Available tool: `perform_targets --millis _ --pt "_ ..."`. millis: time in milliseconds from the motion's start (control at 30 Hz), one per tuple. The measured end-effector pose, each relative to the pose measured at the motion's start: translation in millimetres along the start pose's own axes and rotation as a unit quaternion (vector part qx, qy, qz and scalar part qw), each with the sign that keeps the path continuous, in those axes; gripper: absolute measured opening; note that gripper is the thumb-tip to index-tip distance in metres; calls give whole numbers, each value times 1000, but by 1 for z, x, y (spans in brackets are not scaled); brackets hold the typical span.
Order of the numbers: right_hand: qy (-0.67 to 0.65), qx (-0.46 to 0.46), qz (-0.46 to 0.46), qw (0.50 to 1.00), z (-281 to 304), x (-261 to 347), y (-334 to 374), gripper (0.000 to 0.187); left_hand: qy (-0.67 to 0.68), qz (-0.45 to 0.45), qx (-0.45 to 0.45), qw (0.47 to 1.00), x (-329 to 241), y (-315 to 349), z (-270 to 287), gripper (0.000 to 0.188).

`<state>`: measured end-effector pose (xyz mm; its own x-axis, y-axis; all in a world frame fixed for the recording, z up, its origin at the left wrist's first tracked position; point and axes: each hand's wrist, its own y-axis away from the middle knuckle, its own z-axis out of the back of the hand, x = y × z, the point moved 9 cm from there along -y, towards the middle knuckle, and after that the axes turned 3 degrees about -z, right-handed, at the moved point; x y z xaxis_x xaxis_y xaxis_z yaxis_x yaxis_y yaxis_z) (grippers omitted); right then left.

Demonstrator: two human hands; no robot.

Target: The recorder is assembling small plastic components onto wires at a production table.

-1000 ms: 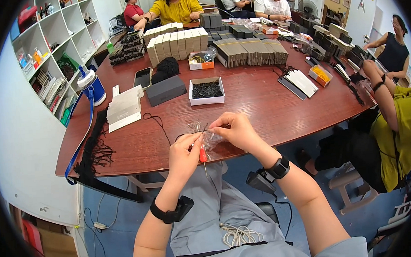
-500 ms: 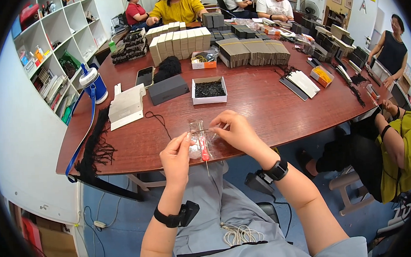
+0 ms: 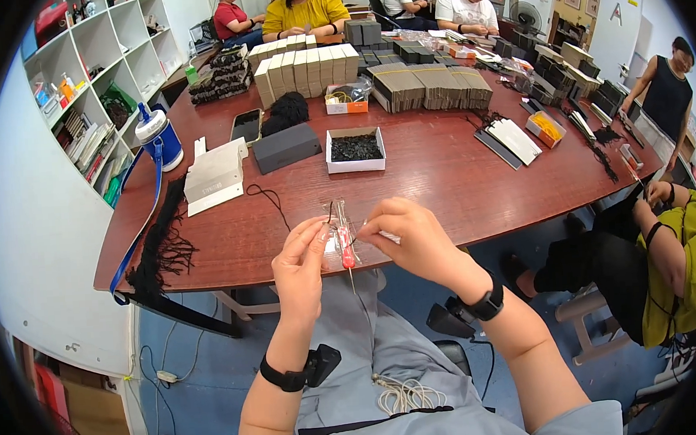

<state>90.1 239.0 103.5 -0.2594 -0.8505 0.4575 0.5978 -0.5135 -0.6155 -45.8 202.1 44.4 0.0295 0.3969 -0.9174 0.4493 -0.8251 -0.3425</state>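
My left hand and my right hand are raised together over the near edge of the brown table. Between their fingertips they pinch a small clear plastic bag with a thin red tool in it, its metal tip pointing down. A thin black cord runs from the bag back across the table. Both wrists wear black bands.
A white open box of black pieces lies ahead, beside a dark grey box and a white box. Stacks of tan and dark boxes fill the far table. Black tassels hang at the left edge. Several people sit around; one in yellow sits at my right.
Both hands have risen a little nearer the camera with the bag, and the red tool now hangs straight down between them.
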Motion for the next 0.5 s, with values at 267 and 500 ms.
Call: perform_targets --millis 267,500 --pt "-96 -50 64 992 48 58 -1 11 118 55 73 989 -34 25 -14 20" --pt "-254 50 38 965 46 54 -1 13 129 128 192 964 -40 47 -36 23"
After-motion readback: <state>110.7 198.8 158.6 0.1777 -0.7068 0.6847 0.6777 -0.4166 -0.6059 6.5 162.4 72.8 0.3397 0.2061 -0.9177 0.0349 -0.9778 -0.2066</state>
